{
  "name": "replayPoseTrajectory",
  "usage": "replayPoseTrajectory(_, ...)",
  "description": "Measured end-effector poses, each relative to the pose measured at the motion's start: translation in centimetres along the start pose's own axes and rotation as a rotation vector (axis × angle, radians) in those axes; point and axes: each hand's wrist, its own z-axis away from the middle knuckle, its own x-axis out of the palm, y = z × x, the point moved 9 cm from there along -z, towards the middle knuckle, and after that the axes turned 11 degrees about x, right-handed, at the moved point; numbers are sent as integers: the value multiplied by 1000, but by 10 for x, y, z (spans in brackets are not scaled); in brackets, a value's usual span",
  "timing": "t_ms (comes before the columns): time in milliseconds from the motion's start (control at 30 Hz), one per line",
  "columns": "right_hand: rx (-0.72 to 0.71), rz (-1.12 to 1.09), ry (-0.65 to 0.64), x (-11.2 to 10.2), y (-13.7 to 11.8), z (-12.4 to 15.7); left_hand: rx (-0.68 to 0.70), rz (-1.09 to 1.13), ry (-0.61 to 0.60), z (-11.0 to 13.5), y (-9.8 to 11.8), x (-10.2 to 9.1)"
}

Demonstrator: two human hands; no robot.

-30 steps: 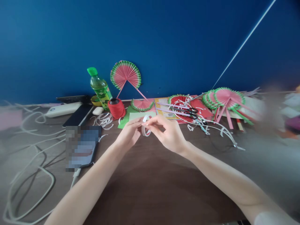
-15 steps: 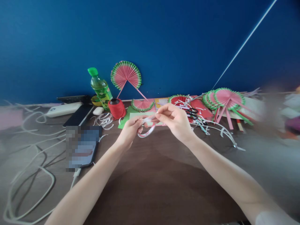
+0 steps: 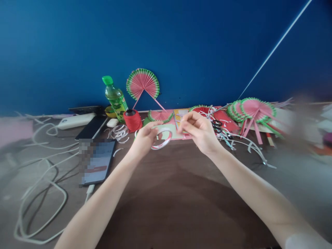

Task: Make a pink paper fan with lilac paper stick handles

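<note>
My left hand holds a small white roll of tape above the brown table, fingers curled round its left side. My right hand is to the right of the roll, its fingers pinched together as if on the tape's thin free end, which I cannot clearly make out. Both hands hover in front of a green paper sheet and a pink pleated paper fan lying flat.
A phone with a white cable lies at left. Behind stand a green bottle, a red thread spool and an upright paper fan. Scissors, paper strips and more fans lie at right.
My right hand has moved up and to the right, away from the left hand, drawing out from the roll. The roll now lies flatter in my left hand. The view shifted slightly.
</note>
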Motion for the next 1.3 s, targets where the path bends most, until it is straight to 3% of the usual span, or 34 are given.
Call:
replayPoseTrajectory(100,-93,39,155,-25,-16,-1,37,-272,140,-3,7,-34)
replayPoseTrajectory(200,-122,128,251,-46,-15,-12,70,-487,33,-6,18,-43)
replayPoseTrajectory(333,35,258,251,-55,22,-52,91,-959,-76,-8,29,-52)
replayPoseTrajectory(433,213,586,246,-51,53,-87,54,-1225,-141,-9,21,-59)
replayPoseTrajectory(500,326,898,193,-43,73,-107,-4,-1205,-256,-8,4,-56)
replayPoseTrajectory(633,452,1059,177,-36,98,-133,-87,-1116,-470,-2,-24,-42)
replayPoseTrajectory(867,571,1190,153,-28,116,-141,-59,-1242,-421,-4,-16,-48)
replayPoseTrajectory(1067,518,1227,52,-19,124,-143,-23,-1249,-423,-5,-9,-45)
replayPoseTrajectory(1300,392,1282,23,-20,121,-143,66,-1192,-307,-11,1,-42)
